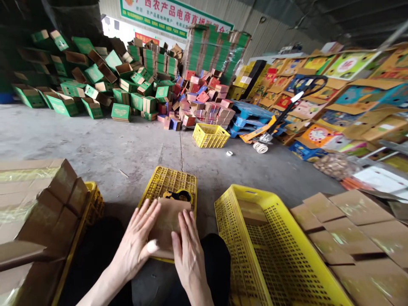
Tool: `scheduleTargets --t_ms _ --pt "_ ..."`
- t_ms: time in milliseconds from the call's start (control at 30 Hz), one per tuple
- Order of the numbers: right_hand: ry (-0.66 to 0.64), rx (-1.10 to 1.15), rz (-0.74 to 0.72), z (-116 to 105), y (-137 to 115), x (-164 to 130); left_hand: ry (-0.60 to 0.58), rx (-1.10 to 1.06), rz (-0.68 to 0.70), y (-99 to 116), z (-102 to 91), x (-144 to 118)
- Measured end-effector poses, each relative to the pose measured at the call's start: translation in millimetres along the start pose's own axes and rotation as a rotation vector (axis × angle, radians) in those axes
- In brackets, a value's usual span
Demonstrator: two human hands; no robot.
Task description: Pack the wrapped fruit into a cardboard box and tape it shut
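Head view, looking down at someone sitting on a warehouse floor with both hands flat on a small brown cardboard piece (167,221) that lies on top of an upturned yellow crate (168,182) right in front of their lap. The left hand (137,242) is spread open, fingers fanned across the left side of the cardboard, and the thumb tip has what looks like a white wrap on it. The right hand (188,250) is open too, palm down on the right side, fingers pointing away. Neither one grips anything, they're just pressing the card flat. Just past the fingertips sits a black and yellow tape dispenser (178,196) (pretty sure that's what it is, it's partly hidden behind the card), untouched. As for progress, I'd guess the piece isn't formed yet: it lies flat and I can't make out any tape on it. Near right there's an empty yellow basket (270,238) tipped toward the camera, and right of that a stack of flat brown cardboard blanks (357,229), so plenty seems left. Near left, more brown cardboard (35,204) sits piled on another yellow crate. Far across the concrete floor (111,144) there's a heap of green boxes (95,80) and red ones (204,102).
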State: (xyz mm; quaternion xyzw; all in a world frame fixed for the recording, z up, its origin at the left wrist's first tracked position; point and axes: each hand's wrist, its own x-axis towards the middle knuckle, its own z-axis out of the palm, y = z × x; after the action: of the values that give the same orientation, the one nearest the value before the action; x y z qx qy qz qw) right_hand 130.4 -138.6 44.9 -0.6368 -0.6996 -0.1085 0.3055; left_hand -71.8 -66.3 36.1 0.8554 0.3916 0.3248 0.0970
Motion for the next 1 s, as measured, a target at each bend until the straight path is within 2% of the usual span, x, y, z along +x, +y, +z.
scheduleTargets --t_ms 133,300,600,733,867,1000 --pt "-0.001 0.013 -0.004 -1 -1 5 -0.081 -0.034 0.14 16 4.7 1" --pt "-0.049 0.038 0.008 -4 8 5 -0.086 -0.031 0.147 11 8.3 5" --pt "0.047 0.09 0.111 -1 4 -6 0.044 -0.108 0.113 2 14.2 1" --pt "0.056 0.021 0.082 -3 3 -4 0.105 -0.204 0.085 4 11.2 11" --pt "-0.047 -0.108 -0.039 -3 -5 9 0.04 -0.259 0.135 12 12.3 28" --pt "-0.131 -0.115 -0.077 -5 -7 15 -0.041 -0.14 0.21 14 16.8 32"
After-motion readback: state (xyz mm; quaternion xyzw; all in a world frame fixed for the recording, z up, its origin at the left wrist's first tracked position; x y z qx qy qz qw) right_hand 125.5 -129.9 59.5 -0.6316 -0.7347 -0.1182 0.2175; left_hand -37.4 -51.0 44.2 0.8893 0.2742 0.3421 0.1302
